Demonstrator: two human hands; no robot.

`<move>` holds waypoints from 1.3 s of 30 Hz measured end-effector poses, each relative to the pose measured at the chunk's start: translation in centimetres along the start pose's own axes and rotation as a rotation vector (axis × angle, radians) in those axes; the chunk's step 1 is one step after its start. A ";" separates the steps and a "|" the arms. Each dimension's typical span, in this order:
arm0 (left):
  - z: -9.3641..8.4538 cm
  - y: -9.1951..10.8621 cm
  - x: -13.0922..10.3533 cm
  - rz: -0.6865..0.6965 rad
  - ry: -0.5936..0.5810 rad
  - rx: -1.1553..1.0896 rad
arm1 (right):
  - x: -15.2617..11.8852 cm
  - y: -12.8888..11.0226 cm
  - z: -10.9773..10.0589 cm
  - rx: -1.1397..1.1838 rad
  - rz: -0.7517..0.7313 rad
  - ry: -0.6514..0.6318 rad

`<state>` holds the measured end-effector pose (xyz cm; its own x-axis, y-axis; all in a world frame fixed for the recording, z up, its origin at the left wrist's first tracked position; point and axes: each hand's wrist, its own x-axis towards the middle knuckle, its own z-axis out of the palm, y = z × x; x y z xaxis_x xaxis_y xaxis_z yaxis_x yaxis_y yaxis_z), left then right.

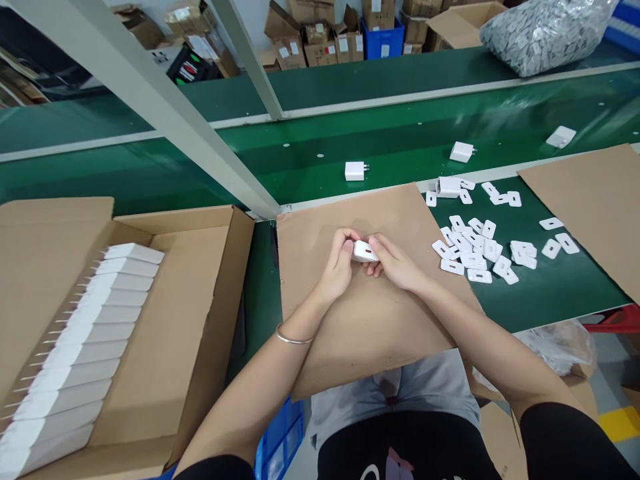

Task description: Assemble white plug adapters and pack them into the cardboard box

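Observation:
A white USB charger with a dark port slot is held between my two hands above a cardboard sheet. My left hand grips its left side with thumb and fingers. On the right side, the thumb of my right hand presses the charger, and its other fingers curl underneath. Several loose white end covers with slots lie on the green bench to the right. One white charger with prongs rests on the green belt ahead, and another charger is farther right.
At left stands an open cardboard box with a row of white chargers along its left side. A grey metal post slants up beside it. A plastic bag of small parts sits on the upper shelf, with cartons behind.

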<state>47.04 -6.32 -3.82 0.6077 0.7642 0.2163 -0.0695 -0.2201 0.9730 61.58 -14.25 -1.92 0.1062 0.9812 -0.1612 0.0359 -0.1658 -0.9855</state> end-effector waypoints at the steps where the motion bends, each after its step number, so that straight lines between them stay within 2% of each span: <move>1: 0.4 0.1 -0.2 0.015 0.011 -0.013 | 0.0 0.1 0.1 0.004 -0.008 0.002; 3: 1.0 0.2 -0.6 0.037 0.022 0.007 | -0.1 0.4 0.3 -0.018 -0.042 0.039; 7: 1.2 0.3 -0.9 0.108 0.026 0.231 | -0.2 0.6 0.5 -0.200 -0.128 0.172; 12: 0.8 1.1 -1.0 0.142 -0.121 0.459 | -0.8 -0.2 0.7 -0.328 -0.120 0.231; 16: 0.6 2.1 -1.1 0.104 -0.185 0.586 | -1.0 -0.5 0.6 -0.345 -0.115 0.252; 19: 0.3 1.9 -1.0 0.078 -0.152 0.487 | -0.6 -0.3 0.3 -0.276 -0.137 0.242; 23: 0.1 0.5 -0.8 0.039 -0.096 0.250 | -0.4 0.1 0.3 -0.248 -0.143 0.218; 26: 0.2 -0.5 -0.6 -0.014 -0.098 0.122 | -0.5 0.0 0.6 -0.303 -0.124 0.267; 29: 0.4 -1.3 0.1 -0.092 -0.031 -0.015 | 0.6 -0.4 0.2 -0.294 -0.089 0.297; 32: 0.6 -2.0 1.0 -0.193 0.079 -0.191 | 4.2 -0.9 -2.5 -0.399 -0.068 0.367; 36: 0.7 -2.6 2.0 -0.278 0.158 -0.352 | 11.7 -2.0 -8.9 -0.964 -0.174 0.503; 37: 0.7 -2.7 2.2 -0.288 0.161 -0.376 | 13.5 -2.4 -10.4 -1.013 -0.178 0.518; 39: 0.7 -2.5 2.3 -0.301 0.158 -0.410 | 16.4 -3.5 -12.8 -1.081 -0.179 0.472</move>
<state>49.15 -4.42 -5.84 0.5240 0.8460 -0.0987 -0.2336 0.2541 0.9385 75.87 1.14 -0.49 0.3615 0.9031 0.2319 0.8816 -0.2500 -0.4005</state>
